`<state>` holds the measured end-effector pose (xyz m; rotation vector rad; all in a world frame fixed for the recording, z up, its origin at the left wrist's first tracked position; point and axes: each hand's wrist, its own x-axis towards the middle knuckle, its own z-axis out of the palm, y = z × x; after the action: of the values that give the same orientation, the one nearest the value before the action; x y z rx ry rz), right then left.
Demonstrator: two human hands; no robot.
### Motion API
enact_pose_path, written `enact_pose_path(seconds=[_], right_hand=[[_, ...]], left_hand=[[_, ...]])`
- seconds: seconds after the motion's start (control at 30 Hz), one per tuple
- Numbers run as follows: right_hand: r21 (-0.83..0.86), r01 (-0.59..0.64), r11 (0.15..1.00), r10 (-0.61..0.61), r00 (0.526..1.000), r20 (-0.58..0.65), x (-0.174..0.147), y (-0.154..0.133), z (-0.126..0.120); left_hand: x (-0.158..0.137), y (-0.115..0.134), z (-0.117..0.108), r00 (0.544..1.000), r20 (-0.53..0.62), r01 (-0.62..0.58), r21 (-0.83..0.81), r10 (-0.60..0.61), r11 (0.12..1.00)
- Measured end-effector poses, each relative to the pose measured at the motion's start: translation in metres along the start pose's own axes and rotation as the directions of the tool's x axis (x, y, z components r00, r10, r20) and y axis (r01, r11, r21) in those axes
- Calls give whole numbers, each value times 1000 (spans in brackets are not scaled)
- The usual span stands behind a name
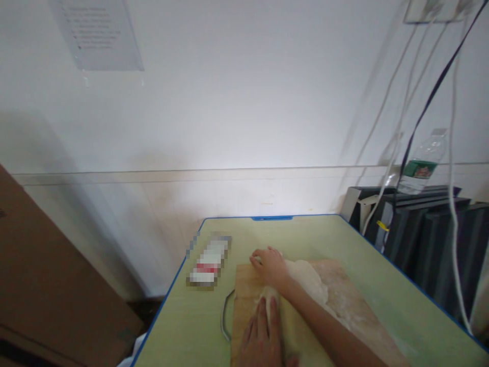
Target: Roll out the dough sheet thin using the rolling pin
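Note:
Pale dough [308, 279] lies as a flattened sheet on a wooden board [242, 279], its left edge apparently folded or rolled into a thicker strip. My left hand [262, 334] rests on the near part of this strip, fingers stretched out and lying along it. Farther away, at the board's far left corner, my right hand [270, 266] has its fingers bent over the dough's far end, where a little pale dough shows by the fingertips. The right forearm crosses above the sheet and hides part of it. White flour dusts the board's right side.
A curved metal handle [223, 318] sticks out from the board's left side. On the green-topped table [171, 326] lies a pixelated white and red item [208, 262]. Black folders [439, 244], a plastic bottle [422, 165] and hanging cables [454, 153] stand at right; a brown panel [57, 285] is at left.

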<state>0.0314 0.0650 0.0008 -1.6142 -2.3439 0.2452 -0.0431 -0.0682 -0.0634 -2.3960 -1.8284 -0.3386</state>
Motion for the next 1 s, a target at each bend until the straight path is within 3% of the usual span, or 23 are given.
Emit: enact_pose_path(seconds=[0.2, 0.43, 0.6, 0.7, 0.8, 0.9, 1.0], right_hand=[[-48, 54, 997, -53, 998, 34, 12, -9, 5], [-111, 149, 983, -143, 988, 58, 8, -3, 7], [-124, 243, 962, -233, 969, 85, -8, 11, -3], [-155, 272, 950, -258, 960, 106, -22, 28, -10], [-153, 264, 952, -250, 963, 105, -40, 50, -16], [-101, 240, 965, -233, 969, 80, -61, 73, -22], [-17, 285, 958, -283, 957, 63, -82, 91, -28]], left_hand=[[0, 2, -14, 997, 60, 47, -64, -44, 997], [-3, 0, -22, 993, 120, 22, -164, -2, 986], [-4, 6, -27, 990, 128, -51, -122, 66, 991], [-2, 14, -17, 990, 34, -139, -15, 139, 990], [1, 27, 3, 964, -168, -187, 125, 206, 974], [3, 43, 25, 886, -412, -136, 209, 213, 968], [2, 54, 41, 779, -573, -129, 249, 254, 960]])
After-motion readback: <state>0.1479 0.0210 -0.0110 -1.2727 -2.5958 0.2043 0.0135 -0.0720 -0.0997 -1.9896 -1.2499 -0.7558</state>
